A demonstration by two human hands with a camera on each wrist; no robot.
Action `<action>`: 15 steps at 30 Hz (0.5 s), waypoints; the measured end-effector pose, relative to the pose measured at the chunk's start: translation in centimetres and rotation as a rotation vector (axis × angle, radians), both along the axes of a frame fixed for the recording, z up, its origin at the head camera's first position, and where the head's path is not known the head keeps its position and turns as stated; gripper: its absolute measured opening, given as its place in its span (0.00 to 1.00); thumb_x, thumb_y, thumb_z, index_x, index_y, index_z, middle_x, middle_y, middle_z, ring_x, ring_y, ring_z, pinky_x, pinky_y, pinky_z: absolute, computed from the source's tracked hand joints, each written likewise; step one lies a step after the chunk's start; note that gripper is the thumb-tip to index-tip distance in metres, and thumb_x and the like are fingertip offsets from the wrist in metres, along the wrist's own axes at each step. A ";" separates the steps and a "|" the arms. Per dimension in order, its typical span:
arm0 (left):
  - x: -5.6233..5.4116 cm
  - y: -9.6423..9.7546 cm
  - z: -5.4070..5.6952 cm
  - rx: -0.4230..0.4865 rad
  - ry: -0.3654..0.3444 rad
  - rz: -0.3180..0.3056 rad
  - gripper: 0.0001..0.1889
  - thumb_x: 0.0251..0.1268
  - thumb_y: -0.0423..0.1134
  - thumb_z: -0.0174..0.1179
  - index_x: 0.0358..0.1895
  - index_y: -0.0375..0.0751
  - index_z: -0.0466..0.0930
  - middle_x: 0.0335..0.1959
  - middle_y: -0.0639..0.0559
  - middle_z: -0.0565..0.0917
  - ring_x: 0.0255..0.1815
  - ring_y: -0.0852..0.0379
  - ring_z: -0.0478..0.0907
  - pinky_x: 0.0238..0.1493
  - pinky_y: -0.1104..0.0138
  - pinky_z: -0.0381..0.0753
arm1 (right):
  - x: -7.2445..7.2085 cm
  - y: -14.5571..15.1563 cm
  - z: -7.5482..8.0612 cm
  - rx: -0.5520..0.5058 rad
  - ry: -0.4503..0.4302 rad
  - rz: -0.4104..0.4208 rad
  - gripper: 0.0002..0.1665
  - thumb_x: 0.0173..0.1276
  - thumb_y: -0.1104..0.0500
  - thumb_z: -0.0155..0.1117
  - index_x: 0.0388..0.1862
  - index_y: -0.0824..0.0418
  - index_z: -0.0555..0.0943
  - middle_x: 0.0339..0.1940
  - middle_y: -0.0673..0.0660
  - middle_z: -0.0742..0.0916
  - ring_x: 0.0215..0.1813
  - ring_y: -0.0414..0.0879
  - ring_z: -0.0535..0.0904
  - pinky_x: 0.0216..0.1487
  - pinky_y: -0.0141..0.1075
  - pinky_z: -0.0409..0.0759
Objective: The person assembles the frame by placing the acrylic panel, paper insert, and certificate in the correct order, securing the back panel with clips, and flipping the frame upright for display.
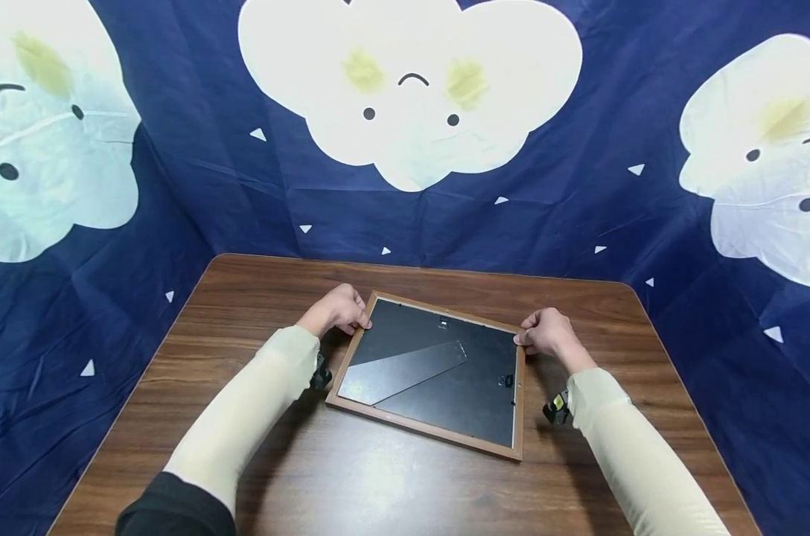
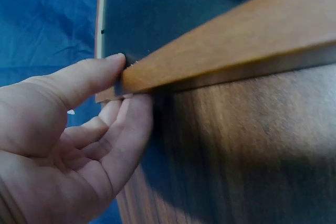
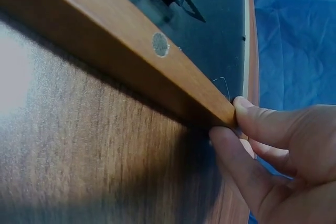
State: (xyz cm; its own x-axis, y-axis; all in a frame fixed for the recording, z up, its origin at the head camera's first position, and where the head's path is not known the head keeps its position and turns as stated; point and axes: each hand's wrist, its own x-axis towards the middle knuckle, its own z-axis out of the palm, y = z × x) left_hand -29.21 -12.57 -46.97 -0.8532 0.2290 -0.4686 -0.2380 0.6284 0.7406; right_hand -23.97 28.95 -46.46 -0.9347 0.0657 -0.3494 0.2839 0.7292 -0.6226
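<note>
A picture frame [image 1: 438,320] with a brown wooden border lies back side up, turned slightly askew on the table. Its black backing [image 1: 405,335] carries a flat stand leg [image 1: 412,370] and small black hangers [image 1: 506,380]. My left hand [image 1: 341,309] pinches the frame's left edge near the far corner; in the left wrist view the thumb is on top and the fingers below. At the far right corner my right hand [image 1: 549,333] pinches the border the same way, thumb above and fingers under, as the right wrist view shows.
The wooden table [image 1: 271,476] has rounded far corners. Behind it and at both sides hangs a dark blue cloth [image 1: 405,231] with white clouds on it. Each wrist wears a small black camera [image 1: 556,409].
</note>
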 end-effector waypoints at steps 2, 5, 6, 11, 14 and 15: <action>0.1 0.1 0.0 -0.013 0.006 -0.004 0.20 0.56 0.25 0.71 0.20 0.43 0.67 0.18 0.54 0.73 0.24 0.59 0.74 0.32 0.63 0.87 | 0.2 0.1 -0.2 -0.013 -0.008 -0.008 0.22 0.63 0.63 0.76 0.52 0.71 0.80 0.46 0.68 0.88 0.33 0.51 0.91 0.44 0.42 0.88; 0.3 0.3 0.0 -0.027 0.010 0.004 0.20 0.55 0.24 0.71 0.20 0.44 0.67 0.18 0.54 0.74 0.24 0.59 0.75 0.31 0.64 0.87 | 0.4 0.2 -0.5 -0.044 -0.027 -0.021 0.23 0.63 0.64 0.76 0.54 0.72 0.79 0.50 0.70 0.86 0.34 0.50 0.91 0.41 0.42 0.89; 0.3 0.3 0.0 -0.033 0.014 0.008 0.21 0.55 0.24 0.71 0.20 0.44 0.67 0.18 0.54 0.74 0.24 0.60 0.75 0.31 0.64 0.87 | 0.5 0.2 -0.5 -0.053 -0.029 -0.025 0.23 0.63 0.64 0.76 0.54 0.72 0.79 0.50 0.70 0.86 0.34 0.50 0.91 0.41 0.42 0.89; 0.6 0.5 -0.1 -0.052 0.039 0.028 0.21 0.55 0.25 0.72 0.21 0.44 0.67 0.19 0.54 0.73 0.23 0.60 0.75 0.31 0.64 0.87 | 0.6 0.2 -0.6 -0.094 -0.029 -0.037 0.23 0.64 0.66 0.74 0.55 0.73 0.78 0.48 0.69 0.86 0.33 0.50 0.90 0.39 0.42 0.89; 0.7 0.5 0.0 -0.057 0.051 0.047 0.17 0.56 0.26 0.73 0.27 0.41 0.70 0.23 0.54 0.74 0.25 0.61 0.75 0.33 0.64 0.88 | 0.6 0.1 -0.6 -0.124 -0.020 -0.041 0.22 0.64 0.68 0.73 0.54 0.74 0.77 0.42 0.66 0.87 0.31 0.49 0.90 0.37 0.42 0.89; 0.6 0.4 -0.1 -0.056 0.056 0.055 0.16 0.56 0.26 0.73 0.30 0.39 0.71 0.25 0.53 0.74 0.26 0.60 0.75 0.33 0.64 0.88 | 0.5 0.2 -0.6 -0.135 -0.018 -0.041 0.22 0.65 0.68 0.73 0.55 0.75 0.77 0.40 0.65 0.87 0.31 0.49 0.90 0.37 0.42 0.89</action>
State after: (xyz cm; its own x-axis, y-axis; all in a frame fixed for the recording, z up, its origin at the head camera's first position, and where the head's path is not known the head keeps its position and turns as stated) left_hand -28.56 -12.14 -47.12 -0.8888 0.1557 -0.4310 -0.2328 0.6566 0.7174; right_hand -23.42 29.10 -47.03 -0.9258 0.0547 -0.3741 0.3234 0.6270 -0.7087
